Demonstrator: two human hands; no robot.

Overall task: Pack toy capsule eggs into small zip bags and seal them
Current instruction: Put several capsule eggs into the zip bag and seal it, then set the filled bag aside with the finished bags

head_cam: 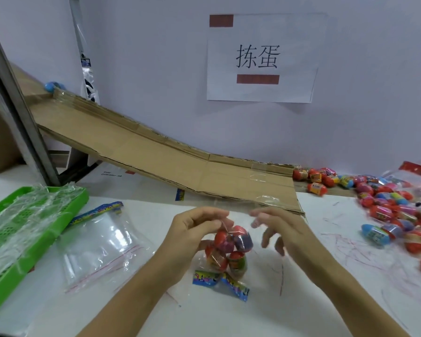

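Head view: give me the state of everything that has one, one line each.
Held bag: upright, filled with eggs, top held up, seal state unclear.
Left hand: pinching the bag's top.
Right hand: blurred, at the bag's top, grip unclear.
Spare bags: flat, empty, beside the tray.
Green tray: covered with clear film.
Loose eggs: piled unpacked at right.
Blue egg: atop the cardboard ramp.

Two bare forearms reach in below the cardboard ramp, ending in the left hand and right hand, both without sleeves, gloves, rings or watch (fingernails short and unpainted).
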